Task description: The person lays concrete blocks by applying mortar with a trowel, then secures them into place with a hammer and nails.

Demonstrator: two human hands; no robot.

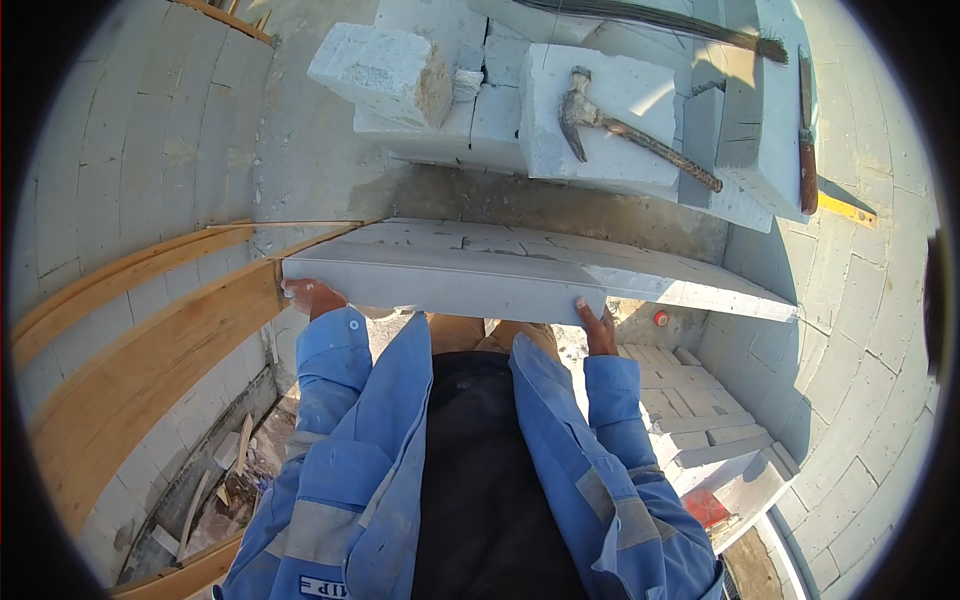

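A long pale aerated concrete block (445, 287) lies crosswise in front of my body, along the near side of a thin block wall (690, 276). My left hand (315, 298) is closed around its left end, close to a wooden plank. At the opposite end, my right hand (597, 327) grips the block with the fingers up over its near edge. The undersides of both hands are hidden. Beyond the wall, a claw hammer (590, 115) rests on a white block (640, 85).
Wooden planks (150, 385) run along the left. Another rough block (385, 75) stands at the back, and a bundle of thin rods (650, 15) lies farther off. At right are a saw (807, 150), a yellow level (846, 208) and stacked blocks (690, 400) below.
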